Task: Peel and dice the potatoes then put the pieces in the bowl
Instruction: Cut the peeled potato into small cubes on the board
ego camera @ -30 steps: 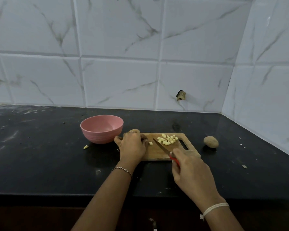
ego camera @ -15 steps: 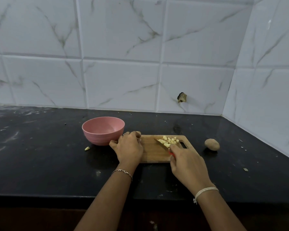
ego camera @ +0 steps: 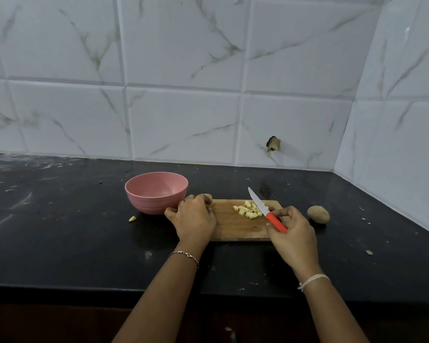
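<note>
A small pile of diced potato pieces (ego camera: 249,211) lies on the wooden cutting board (ego camera: 235,227) in the middle of the black counter. My right hand (ego camera: 292,233) grips the red handle of a white-bladed knife (ego camera: 266,211), whose blade rises tilted over the pieces. My left hand (ego camera: 195,219) grips the board's left end, next to the empty pink bowl (ego camera: 156,191). An unpeeled potato (ego camera: 318,214) sits to the right of the board.
One loose potato piece (ego camera: 132,218) lies on the black counter (ego camera: 60,231) left of the bowl. Small scraps dot the counter at the right. Tiled walls close off the back and right side, and the counter's front edge runs below my forearms.
My right hand has lifted the knife off the pile so the blade now points up and away. My left hand stays on the board's left end.
</note>
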{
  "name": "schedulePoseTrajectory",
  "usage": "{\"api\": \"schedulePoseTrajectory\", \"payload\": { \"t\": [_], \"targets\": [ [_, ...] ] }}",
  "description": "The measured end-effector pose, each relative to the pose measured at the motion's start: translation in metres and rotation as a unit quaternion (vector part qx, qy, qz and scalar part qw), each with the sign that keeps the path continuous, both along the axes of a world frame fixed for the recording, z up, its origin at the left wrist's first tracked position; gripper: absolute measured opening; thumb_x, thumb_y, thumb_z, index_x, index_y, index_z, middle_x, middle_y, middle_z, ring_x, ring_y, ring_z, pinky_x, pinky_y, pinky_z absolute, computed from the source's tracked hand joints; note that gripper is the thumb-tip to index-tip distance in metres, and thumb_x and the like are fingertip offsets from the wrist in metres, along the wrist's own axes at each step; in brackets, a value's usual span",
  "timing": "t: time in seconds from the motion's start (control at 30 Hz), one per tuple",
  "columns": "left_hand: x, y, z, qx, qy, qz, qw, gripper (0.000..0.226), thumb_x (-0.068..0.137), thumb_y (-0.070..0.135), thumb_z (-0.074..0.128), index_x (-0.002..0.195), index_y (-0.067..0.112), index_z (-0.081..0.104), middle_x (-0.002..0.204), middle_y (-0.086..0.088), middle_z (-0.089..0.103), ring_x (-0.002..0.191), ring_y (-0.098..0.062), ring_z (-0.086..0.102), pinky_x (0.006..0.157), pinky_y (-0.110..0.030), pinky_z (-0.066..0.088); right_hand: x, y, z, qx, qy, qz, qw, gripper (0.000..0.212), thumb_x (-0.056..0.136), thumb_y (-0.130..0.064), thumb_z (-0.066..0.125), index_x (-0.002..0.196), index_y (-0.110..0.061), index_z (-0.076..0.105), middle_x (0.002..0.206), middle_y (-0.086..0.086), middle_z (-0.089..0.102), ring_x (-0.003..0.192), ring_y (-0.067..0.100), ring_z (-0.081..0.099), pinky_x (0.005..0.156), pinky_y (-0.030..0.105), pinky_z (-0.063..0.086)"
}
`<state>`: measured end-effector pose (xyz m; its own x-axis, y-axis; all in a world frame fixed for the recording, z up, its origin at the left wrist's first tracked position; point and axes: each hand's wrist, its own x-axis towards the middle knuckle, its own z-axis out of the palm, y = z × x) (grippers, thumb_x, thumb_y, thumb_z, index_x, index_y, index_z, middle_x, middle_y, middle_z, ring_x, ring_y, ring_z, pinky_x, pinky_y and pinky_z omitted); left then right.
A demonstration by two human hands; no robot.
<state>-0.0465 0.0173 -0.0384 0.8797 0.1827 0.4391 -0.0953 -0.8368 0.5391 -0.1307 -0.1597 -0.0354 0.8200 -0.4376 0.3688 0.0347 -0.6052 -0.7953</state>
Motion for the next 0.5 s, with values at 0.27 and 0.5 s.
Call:
{"api": "schedulePoseTrajectory", "payload": {
  "t": [0.27,0.5],
  "targets": [
    [-0.006,0.002,0.001,0.014,0.008,0.016,1.000,0.019,0.085,0.027,0.057,0.101,0.033,0.066,0.105,0.009,0.062,0.106,-0.014,0.057,0.095,-0.045,0.027,0.006,-0.006,-0.003,0.102,0.003,0.001,0.995,0.011,0.083,-0.018,0.072,0.088,-0.023,0.063,0.077,0.000,0.071,0.074,0.016,0.068,0.074,0.041,0.057],
    [-0.013,0.004,0.005,0.022,0.036,0.017,0.999,0.019,0.081,0.039,0.058,0.098,0.032,0.062,0.107,0.006,0.060,0.108,-0.017,0.055,0.095,-0.045,0.027,0.005,-0.006,-0.003,0.050,0.018,-0.020,0.998,0.011,0.089,-0.024,0.068,0.097,-0.018,0.071,0.078,-0.007,0.066,0.070,0.007,0.061,0.057,0.021,0.042]
  ]
}}
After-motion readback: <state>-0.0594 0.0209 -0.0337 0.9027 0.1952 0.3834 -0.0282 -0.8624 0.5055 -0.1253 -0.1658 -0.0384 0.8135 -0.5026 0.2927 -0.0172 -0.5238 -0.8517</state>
